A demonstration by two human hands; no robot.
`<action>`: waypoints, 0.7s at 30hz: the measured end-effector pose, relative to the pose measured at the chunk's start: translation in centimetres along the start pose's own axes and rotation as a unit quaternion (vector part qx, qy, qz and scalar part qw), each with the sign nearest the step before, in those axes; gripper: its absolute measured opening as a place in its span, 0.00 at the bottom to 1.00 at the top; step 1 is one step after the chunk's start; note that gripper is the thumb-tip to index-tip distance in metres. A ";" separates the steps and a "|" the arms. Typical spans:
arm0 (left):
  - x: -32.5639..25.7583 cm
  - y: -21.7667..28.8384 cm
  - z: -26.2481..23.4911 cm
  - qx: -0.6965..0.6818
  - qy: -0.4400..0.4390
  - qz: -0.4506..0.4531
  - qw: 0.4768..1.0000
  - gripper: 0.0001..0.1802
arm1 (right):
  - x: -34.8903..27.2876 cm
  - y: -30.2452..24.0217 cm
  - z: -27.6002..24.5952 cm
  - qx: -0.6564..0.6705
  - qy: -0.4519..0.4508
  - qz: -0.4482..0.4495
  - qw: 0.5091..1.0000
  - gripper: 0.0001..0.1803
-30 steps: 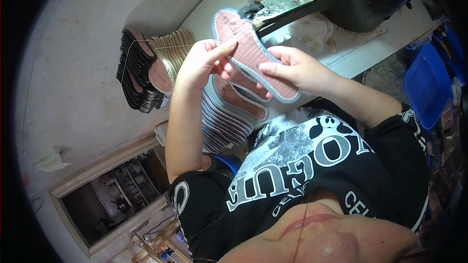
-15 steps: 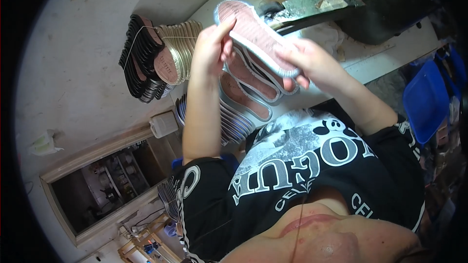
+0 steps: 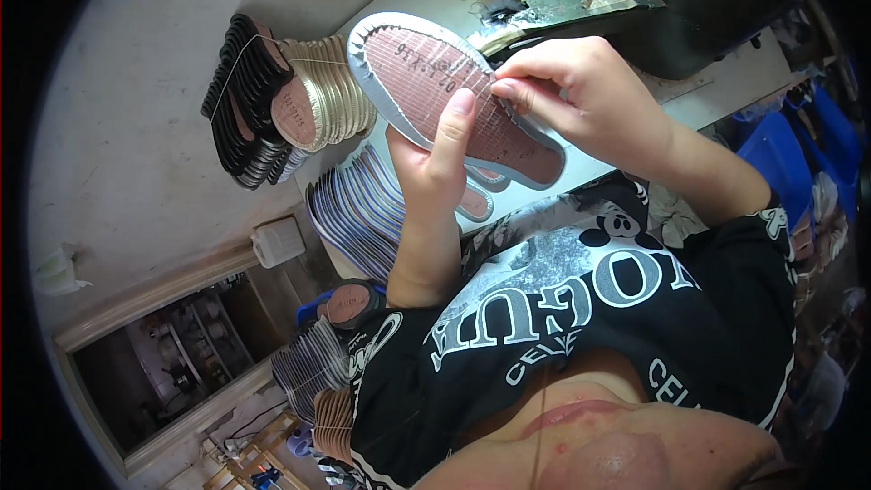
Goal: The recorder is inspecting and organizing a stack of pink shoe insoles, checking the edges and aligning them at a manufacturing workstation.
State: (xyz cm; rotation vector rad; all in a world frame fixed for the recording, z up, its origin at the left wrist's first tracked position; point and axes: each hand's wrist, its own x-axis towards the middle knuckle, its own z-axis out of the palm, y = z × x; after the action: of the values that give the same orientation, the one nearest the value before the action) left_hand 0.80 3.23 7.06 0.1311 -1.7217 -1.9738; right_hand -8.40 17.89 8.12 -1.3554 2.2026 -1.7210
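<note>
A pink-faced shoe insole (image 3: 413,86) with a folded grey edge is held up over the tabletop (image 3: 435,0), grasped by the fingers of the left hand (image 3: 431,163), while its side edge is pinched by those of the right hand (image 3: 599,91). Edge tidying or checking seems in hand; a steady left hold and small pinches appear called for. Nearby, pale-edged insoles (image 3: 358,209) are stacked and gold-edged insoles (image 3: 336,104) are tied.

Shirt (image 3: 667,336): black, short-sleeved
Chest lettering (image 3: 561,301): large, grey, white-outlined
Neckline letters (image 3: 542,358): smaller, white
Cartoon face (image 3: 621,226): black and white
Left sleeve (image 3: 379,390): white lettering
Right sleeve (image 3: 769,240): white markings
Left hand (image 3: 431,159), right hand (image 3: 594,86): bare
</note>
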 end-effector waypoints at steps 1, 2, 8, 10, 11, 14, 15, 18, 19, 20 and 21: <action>-0.2 -0.1 0.1 0.036 0.003 0.030 0.999 0.11 | 0.2 -0.1 -0.3 -0.080 -0.030 -0.048 0.995 0.07; -0.5 -0.1 0.2 0.054 0.009 0.053 0.997 0.10 | 0.4 -0.3 -0.5 -0.102 -0.068 -0.055 0.991 0.09; -1.9 -0.4 -1.0 0.101 -0.027 0.092 0.990 0.10 | 2.5 -1.7 -1.4 -0.188 -0.213 -0.087 0.955 0.06; -1.9 -0.2 -1.1 0.116 -0.021 0.111 0.987 0.08 | 2.9 -2.1 -0.8 -0.202 -0.264 -0.058 0.941 0.06; -1.9 -0.1 -1.2 0.110 -0.014 0.113 0.987 0.08 | 2.7 -1.8 -0.2 -0.200 -0.214 -0.083 0.953 0.06; -1.6 0.3 -1.8 0.153 -0.016 0.114 0.981 0.08 | 2.2 -1.1 1.3 -0.185 -0.128 -0.108 0.969 0.07; -1.7 0.3 -1.9 0.150 -0.008 0.116 0.982 0.08 | 2.1 -1.0 1.7 -0.168 -0.085 -0.102 0.977 0.09; -1.9 0.4 -1.8 0.077 0.030 0.072 0.994 0.08 | 1.6 -0.5 2.4 0.082 -0.100 0.094 0.987 0.08; -2.0 0.1 -1.8 0.013 0.068 0.051 0.996 0.08 | 1.3 -0.1 2.8 0.253 -0.108 0.232 0.933 0.08; -2.1 -0.2 -2.0 -0.053 0.103 0.029 0.993 0.08 | 1.0 0.5 3.2 0.296 -0.111 0.243 0.917 0.07; -2.1 -0.5 -2.3 -0.055 0.099 0.034 0.993 0.08 | 0.5 0.9 3.6 0.331 -0.102 0.223 0.911 0.05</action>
State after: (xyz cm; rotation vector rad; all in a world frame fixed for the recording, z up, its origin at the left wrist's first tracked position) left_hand 3.39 2.10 5.63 0.2194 -1.4691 -1.9311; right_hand -7.45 14.85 6.24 -0.7499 1.4424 -1.7845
